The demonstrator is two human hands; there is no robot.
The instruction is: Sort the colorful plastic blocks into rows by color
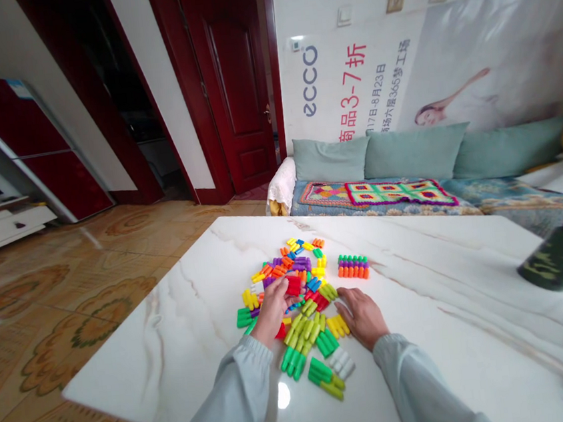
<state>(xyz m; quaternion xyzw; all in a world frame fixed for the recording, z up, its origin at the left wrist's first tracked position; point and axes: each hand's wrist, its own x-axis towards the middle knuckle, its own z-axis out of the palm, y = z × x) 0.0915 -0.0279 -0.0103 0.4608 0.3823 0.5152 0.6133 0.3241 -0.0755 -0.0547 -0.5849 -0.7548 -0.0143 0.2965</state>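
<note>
A heap of colourful plastic building blocks (298,303) lies on the white marble table (422,303). My left hand (274,308) reaches into the heap, its fingers closed round a red block (294,285). My right hand (361,315) rests on the table at the heap's right edge, fingers curled down beside yellow-green blocks (328,292); what is under them is hidden. A stacked block piece with green, purple and orange layers (353,266) stands apart to the right of the heap.
A dark green mug (562,255) lies tilted at the table's right edge. Behind the table is a sofa with teal cushions (411,154) and a patterned mat (385,193). Tiled floor (68,287) and a dark red door (234,75) lie to the left.
</note>
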